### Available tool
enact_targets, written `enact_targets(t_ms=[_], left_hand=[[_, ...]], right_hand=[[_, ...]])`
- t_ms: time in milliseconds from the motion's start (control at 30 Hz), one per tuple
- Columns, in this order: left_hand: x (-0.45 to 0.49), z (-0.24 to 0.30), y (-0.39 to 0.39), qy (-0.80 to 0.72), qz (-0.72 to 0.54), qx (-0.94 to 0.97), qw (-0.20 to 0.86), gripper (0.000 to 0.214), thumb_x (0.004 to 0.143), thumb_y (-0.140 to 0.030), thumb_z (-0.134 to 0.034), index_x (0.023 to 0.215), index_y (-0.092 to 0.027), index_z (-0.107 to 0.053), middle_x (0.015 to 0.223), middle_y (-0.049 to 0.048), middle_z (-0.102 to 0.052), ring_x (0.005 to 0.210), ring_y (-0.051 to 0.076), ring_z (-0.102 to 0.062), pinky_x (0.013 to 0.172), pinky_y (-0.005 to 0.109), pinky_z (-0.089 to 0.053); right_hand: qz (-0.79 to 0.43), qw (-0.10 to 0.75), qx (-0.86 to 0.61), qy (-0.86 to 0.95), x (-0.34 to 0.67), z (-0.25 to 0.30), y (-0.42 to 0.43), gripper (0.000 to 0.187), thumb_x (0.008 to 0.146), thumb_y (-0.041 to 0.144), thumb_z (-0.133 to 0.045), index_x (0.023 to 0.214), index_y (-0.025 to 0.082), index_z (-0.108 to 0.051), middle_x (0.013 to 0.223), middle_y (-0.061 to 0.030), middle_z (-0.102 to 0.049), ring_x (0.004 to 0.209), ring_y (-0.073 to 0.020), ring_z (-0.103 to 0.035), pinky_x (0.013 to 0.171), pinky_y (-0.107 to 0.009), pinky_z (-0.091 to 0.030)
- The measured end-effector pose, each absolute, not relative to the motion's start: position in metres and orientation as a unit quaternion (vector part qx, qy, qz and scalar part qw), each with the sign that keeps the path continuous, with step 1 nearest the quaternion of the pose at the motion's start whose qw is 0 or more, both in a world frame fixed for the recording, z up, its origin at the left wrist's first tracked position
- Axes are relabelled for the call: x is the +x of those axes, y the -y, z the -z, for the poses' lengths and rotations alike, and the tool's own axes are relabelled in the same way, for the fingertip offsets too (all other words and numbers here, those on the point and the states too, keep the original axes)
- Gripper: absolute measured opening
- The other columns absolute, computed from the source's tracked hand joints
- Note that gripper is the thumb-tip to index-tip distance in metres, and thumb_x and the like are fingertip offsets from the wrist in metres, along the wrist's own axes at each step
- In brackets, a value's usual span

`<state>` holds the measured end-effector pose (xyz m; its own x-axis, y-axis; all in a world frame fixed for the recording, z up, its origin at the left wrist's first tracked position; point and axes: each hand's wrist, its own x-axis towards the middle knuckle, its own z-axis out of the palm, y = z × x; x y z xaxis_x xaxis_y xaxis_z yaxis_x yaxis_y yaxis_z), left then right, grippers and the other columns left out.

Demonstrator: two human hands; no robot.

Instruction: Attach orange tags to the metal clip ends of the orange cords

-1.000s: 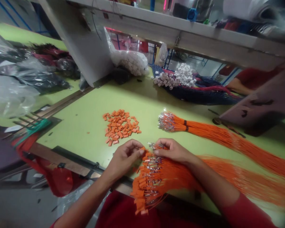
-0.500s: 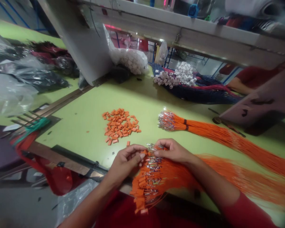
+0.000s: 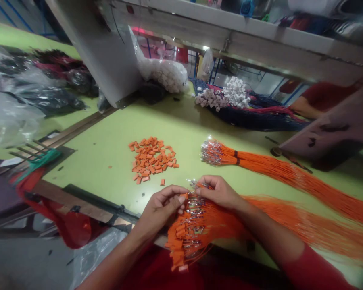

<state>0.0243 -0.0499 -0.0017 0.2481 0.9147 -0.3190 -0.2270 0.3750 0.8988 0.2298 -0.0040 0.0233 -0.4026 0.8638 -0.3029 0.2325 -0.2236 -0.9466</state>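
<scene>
My left hand is closed in a pinch on a small orange connector housing, mostly covered by the fingertips. Close beside it, my right hand pinches orange wires near their bare metal-tipped ends. Under both hands these loose wires fan out at the table edge. Orange housings cluster along their left side, next to a row of shiny metal terminals. Beyond my left hand lies a pile of loose orange housings, one sitting apart.
A tied bundle of orange wires lies right of the pile. Behind it are dark wires with white connectors and a plastic bag. Metal prongs stand at left. Another person's arm shows at right.
The view has shifted slightly. Both hands keep nearly the same place and pinch, with the left fingertips very slightly lower.
</scene>
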Motion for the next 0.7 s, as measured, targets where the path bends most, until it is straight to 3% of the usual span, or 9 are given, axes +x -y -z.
enact_targets(t_ms=[500,700], left_hand=[[0.0275,0.0063,0.0497,-0.449,-0.425,0.359,0.699,0.029,0.077,-0.042,-0.077,0.094,-0.018,-0.075,0.071,0.0011,-0.065,0.059,0.009,-0.056,0.06,0.022,-0.047],[0.0278,0.0032,0.0519,-0.469,-0.414,0.405,0.666,0.036,0.079,-0.048,-0.072,0.096,-0.016,-0.074,0.069,0.0013,-0.064,0.058,0.011,-0.055,0.058,0.024,-0.047]], right_hand=[[-0.61,0.252,-0.452,0.6,0.2301,-0.0203,0.0088,0.021,0.077,0.037,-0.068,0.078,0.017,-0.06,0.066,0.0043,-0.053,0.06,-0.0109,-0.046,0.061,-0.024,-0.039],[-0.535,0.258,-0.464,0.657,0.2273,-0.0172,0.0123,0.008,0.079,0.026,-0.062,0.077,0.018,-0.059,0.069,0.0037,-0.056,0.065,-0.0123,-0.049,0.065,-0.024,-0.04]])
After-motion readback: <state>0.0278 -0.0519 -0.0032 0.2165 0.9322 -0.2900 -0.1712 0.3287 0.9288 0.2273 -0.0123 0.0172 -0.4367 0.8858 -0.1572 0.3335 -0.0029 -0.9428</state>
